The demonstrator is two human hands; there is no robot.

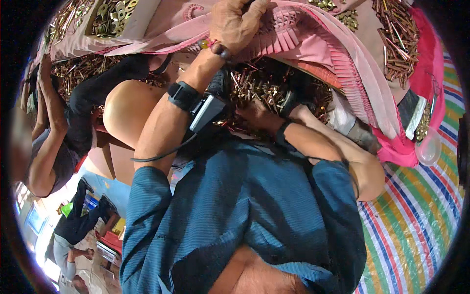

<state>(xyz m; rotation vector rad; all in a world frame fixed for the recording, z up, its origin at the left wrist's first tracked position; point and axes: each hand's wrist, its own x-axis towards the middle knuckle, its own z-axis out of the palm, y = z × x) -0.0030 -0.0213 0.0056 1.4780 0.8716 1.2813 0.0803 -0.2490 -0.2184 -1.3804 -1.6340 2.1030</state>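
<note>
Copper-coloured metal pieces (249,83) lie heaped, long axes every which way, against your right hand (259,116), which is nearer them than your left hand (240,23) over the pink cloth (345,63); whether either grip is clenched or released, I cannot tell.

A multicoloured striped sheet (416,220) and a clear round plastic dish (429,153) lie right of the right hand (258,116); a co-worker (55,125) is positioned left of the left hand (237,25).

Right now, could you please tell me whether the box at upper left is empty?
Not empty: flat metal washers lie heaped inside the open-topped box; their depth is hidden.
</note>
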